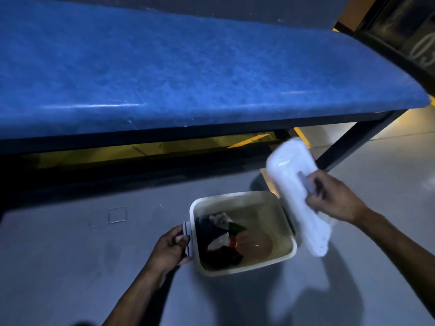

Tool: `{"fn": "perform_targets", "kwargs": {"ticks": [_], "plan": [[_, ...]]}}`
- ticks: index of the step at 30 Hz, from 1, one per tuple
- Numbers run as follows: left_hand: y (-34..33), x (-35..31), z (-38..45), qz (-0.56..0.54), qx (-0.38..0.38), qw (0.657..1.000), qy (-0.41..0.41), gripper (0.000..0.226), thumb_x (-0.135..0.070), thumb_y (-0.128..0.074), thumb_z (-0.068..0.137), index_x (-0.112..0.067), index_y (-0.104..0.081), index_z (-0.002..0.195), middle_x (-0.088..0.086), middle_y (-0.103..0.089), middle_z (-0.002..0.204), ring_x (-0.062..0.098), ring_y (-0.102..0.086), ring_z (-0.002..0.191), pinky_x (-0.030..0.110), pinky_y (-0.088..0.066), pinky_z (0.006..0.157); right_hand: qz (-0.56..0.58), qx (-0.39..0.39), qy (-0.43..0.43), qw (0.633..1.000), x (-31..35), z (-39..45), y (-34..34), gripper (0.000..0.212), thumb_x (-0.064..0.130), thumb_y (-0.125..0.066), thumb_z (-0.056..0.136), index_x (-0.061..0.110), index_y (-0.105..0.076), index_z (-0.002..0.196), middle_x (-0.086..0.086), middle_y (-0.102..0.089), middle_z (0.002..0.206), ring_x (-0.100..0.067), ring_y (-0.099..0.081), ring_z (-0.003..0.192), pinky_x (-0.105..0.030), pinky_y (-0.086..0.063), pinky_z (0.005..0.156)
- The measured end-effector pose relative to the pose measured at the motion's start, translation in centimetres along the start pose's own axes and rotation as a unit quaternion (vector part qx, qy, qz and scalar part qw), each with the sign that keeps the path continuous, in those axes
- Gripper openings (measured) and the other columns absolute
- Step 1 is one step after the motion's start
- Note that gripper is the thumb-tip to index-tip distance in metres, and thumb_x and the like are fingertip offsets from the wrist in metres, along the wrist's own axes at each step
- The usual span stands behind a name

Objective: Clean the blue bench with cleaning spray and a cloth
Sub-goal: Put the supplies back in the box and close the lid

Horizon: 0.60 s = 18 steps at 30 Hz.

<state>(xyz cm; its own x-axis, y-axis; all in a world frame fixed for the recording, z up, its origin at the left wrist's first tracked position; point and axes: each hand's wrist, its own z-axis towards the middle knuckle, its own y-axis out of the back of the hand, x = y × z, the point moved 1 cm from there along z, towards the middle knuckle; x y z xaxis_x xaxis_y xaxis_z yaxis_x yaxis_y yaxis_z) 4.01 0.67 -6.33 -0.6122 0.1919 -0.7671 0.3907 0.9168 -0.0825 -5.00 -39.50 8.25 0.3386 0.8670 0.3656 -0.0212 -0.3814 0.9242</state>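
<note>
The blue bench (pixel 188 67), padded and on a dark frame, stretches across the upper view. On the floor below stands a cream plastic box (pixel 286 234), open at the top. Inside lie dark and white cloths (pixel 216 241) and a round brownish item (pixel 255 243). My left hand (pixel 171 248) grips the clip handle on the box's left side. My right hand (pixel 336 198) holds the white lid (pixel 296 191) by its handle, tilted up to the right of the box. No spray bottle is plainly visible.
Grey floor (pixel 70 267) surrounds the box. Yellow floor markings (pixel 94 154) show under the bench. The bench's dark leg (pixel 346 147) stands just behind the lid. A dark cabinet (pixel 404 31) sits at the top right.
</note>
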Motion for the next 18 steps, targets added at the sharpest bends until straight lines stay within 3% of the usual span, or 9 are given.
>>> {"fn": "perform_targets", "kwargs": {"ticks": [3, 6, 9, 18], "plan": [[0.1, -0.2, -0.2, -0.014, 0.000, 1.000, 0.012, 0.030, -0.009, -0.052, 0.104, -0.031, -0.070, 0.115, 0.005, -0.076, 0.107, 0.022, -0.072, 0.091, 0.030, -0.061, 0.067, -0.032, 0.077, 0.147, 0.986, 6.7, 0.3, -2.3, 0.025, 0.029, -0.073, 0.073, 0.030, -0.058, 0.094, 0.011, -0.060, 0.088, -0.011, -0.059, 0.077, -0.032, -0.052, 0.067], [0.0, -0.3, -0.3, -0.022, 0.005, 0.999, 0.023, 0.030, -0.010, -0.050, 0.105, -0.029, -0.070, 0.118, 0.002, -0.078, 0.108, 0.022, -0.074, 0.099, 0.030, -0.061, 0.068, -0.103, 0.128, 0.223, 0.961, 9.6, 0.8, -5.9, 0.029, 0.036, -0.068, 0.077, 0.028, -0.064, 0.105, 0.007, -0.063, 0.097, -0.015, -0.058, 0.089, -0.036, -0.052, 0.079], [-0.2, -0.4, -0.4, -0.041, 0.007, 0.999, 0.028, 0.028, -0.010, -0.049, 0.106, -0.027, -0.071, 0.115, -0.003, -0.079, 0.100, 0.013, -0.075, 0.086, 0.027, -0.060, 0.063, -0.109, 0.211, 0.201, 0.950, 9.2, 1.1, -9.2, 0.052, 0.034, -0.068, 0.083, 0.027, -0.057, 0.133, 0.002, -0.061, 0.119, -0.018, -0.056, 0.111, -0.038, -0.048, 0.097], [-0.2, -0.9, -1.1, -0.090, 0.012, 0.995, 0.043, 0.020, -0.022, -0.053, 0.105, -0.025, -0.068, 0.118, -0.009, -0.077, 0.104, -0.004, -0.072, 0.077, 0.022, -0.058, 0.059, -0.061, 0.180, 0.253, 0.949, 7.5, 0.3, -12.3, 0.045, 0.029, -0.064, 0.094, 0.027, -0.057, 0.139, 0.002, -0.060, 0.128, -0.016, -0.053, 0.116, -0.032, -0.044, 0.103]]}}
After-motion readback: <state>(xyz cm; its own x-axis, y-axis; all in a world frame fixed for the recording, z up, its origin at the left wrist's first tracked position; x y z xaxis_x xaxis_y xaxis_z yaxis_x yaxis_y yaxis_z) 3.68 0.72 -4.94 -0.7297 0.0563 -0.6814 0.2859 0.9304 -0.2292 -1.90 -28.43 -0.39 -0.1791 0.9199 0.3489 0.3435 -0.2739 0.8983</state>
